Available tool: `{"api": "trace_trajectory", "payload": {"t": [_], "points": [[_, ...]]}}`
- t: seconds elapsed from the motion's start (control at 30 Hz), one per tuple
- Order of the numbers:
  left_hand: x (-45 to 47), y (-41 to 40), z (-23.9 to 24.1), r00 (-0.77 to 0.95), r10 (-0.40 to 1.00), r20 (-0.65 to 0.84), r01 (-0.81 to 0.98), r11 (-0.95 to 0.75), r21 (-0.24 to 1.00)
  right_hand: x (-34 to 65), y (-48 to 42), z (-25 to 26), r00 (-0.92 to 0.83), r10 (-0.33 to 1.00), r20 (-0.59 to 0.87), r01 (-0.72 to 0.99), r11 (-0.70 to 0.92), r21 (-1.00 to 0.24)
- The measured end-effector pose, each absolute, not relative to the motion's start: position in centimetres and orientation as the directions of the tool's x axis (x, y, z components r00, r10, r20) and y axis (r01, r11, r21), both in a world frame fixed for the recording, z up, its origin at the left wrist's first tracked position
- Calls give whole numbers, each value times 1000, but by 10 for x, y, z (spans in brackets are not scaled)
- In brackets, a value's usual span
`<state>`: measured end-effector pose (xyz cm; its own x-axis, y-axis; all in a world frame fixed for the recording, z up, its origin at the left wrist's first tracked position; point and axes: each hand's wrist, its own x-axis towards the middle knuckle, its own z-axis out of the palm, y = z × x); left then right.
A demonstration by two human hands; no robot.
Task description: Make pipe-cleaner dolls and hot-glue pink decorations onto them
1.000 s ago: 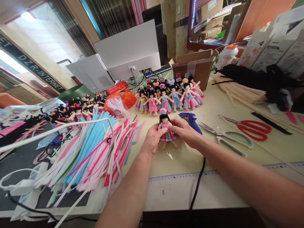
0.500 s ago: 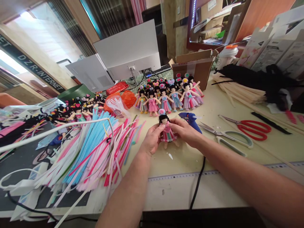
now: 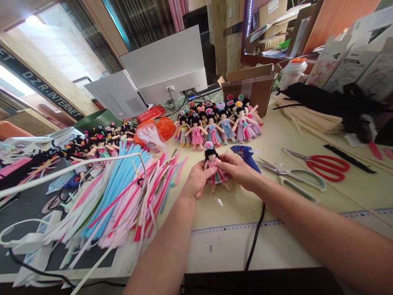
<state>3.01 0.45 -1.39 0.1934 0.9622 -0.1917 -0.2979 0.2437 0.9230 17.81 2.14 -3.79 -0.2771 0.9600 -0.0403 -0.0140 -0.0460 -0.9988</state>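
A small pipe-cleaner doll (image 3: 217, 177) is held upright between both hands, just above or on the table. It has black hair, a pink top, a striped skirt and a round pink-and-blue hair ornament. My left hand (image 3: 197, 180) grips its left side, thumb on the front of the chest. My right hand (image 3: 235, 167) pinches it from the right near the shoulder, fingers partly behind it. A blue glue gun (image 3: 246, 155) lies just beyond my right hand. Grey-handled scissors (image 3: 291, 175) rest to the right of it.
Several finished dolls (image 3: 211, 127) stand in rows ahead, before a cardboard box (image 3: 248, 88). Bundles of coloured pipe cleaners (image 3: 123, 192) cover the left side. Red-handled scissors (image 3: 330, 166) lie at right. A black cord (image 3: 256, 237) hangs over the front edge, crossing a ruler strip (image 3: 227, 228).
My left thumb has shifted lower on the doll's front, showing more of its pink top. The doll is turned very slightly; both hands keep hold of it.
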Motion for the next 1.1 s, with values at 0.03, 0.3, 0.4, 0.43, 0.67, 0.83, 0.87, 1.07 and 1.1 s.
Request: {"api": "trace_trajectory", "payload": {"t": [0.03, 0.3, 0.4, 0.43, 0.67, 0.83, 0.87, 1.07, 1.1], "points": [[30, 5, -14, 190, 962, -194, -296, 244, 924, 178, 21, -37, -291, 954, -73, -31, -85, -996], [22, 14, -20, 122, 958, -261, -363, 288, 886, 177, 22, -33, -236, 961, -143, -65, -163, -985], [19, 18, -20, 86, 957, -277, -400, 288, 870, 177, 23, -36, -180, 976, -122, 15, -122, -992], [18, 19, -20, 72, 959, -276, -413, 280, 866, 176, 24, -37, -165, 980, -110, 46, -103, -994], [15, 22, -16, 54, 959, -278, -438, 274, 857, 177, 31, -50, -84, 993, 78, 126, 88, -988], [8, 23, -18, 77, 958, -275, -399, 283, 872, 180, 34, -52, -73, 991, 112, 139, 121, -983], [8, 23, -18, 78, 957, -280, -394, 288, 873, 181, 34, -51, -80, 991, 108, 155, 119, -981], [11, 22, -22, 55, 959, -279, -383, 278, 881, 180, 32, -54, -160, 976, 145, 273, 184, -944], [12, 21, -23, 68, 958, -277, -370, 282, 885, 179, 32, -55, -180, 977, 117, 263, 163, -951]]}}
